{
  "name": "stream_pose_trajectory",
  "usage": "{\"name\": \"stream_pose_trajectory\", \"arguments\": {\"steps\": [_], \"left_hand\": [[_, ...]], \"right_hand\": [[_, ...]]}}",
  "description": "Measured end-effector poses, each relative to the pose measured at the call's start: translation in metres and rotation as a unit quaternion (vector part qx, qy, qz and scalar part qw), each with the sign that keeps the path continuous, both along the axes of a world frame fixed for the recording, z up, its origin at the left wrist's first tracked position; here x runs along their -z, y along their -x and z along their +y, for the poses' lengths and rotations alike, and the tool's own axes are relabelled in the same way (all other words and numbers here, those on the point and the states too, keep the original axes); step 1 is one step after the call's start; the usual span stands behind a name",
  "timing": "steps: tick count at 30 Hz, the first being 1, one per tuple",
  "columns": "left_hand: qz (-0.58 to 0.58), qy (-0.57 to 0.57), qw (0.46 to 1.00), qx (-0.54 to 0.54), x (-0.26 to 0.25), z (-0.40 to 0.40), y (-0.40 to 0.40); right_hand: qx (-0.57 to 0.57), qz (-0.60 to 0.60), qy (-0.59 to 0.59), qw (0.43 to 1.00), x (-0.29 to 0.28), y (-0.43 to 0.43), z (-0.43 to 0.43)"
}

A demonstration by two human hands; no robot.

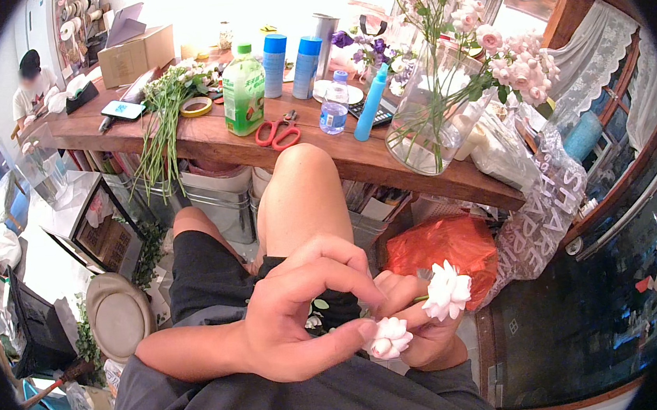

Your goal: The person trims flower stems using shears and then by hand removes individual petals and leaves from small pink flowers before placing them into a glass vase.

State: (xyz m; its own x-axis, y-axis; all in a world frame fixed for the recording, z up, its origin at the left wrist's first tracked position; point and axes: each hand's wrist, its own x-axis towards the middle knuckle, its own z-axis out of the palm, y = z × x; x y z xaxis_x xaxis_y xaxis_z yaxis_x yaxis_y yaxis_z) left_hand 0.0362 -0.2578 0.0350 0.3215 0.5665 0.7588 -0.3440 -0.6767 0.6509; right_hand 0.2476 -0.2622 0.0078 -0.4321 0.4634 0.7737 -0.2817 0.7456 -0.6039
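My right hand (434, 336) is closed around the stems of white flowers, low in front of my body. One full white bloom (447, 290) stands out past its fingers on a short green stem. A second white bloom (388, 338) sits lower, with a pinkish bud against it. My left hand (308, 306) reaches across from the left, thumb and forefinger curved. Its thumb tip meets the lower bloom's edge, and the forefinger tip lies near my right fingers. Whether a petal is pinched there I cannot tell. Green leaves (318, 305) show through the gap inside my left hand.
Along the wooden table (206, 148) lie cut stems (166, 119), yellow tape (195, 106) and red-handled pruning shears (278, 134). Bottles and a glass vase (427, 132) of pink roses stand there. A red plastic bag (441, 253) is below right, a stool (118, 317) left. Another person (32, 96) sits far left.
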Motion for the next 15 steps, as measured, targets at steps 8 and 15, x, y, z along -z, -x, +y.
{"name": "stream_pose_trajectory", "arguments": {"steps": [8, 15], "left_hand": [[-0.003, -0.039, 0.998, -0.043, -0.003, -0.009, -0.005], [-0.007, -0.058, 0.995, -0.085, 0.003, -0.010, -0.011]], "right_hand": [[0.107, 0.054, -0.023, 0.993, 0.005, 0.004, -0.002], [0.119, 0.076, -0.010, 0.990, 0.009, 0.004, -0.005]]}}
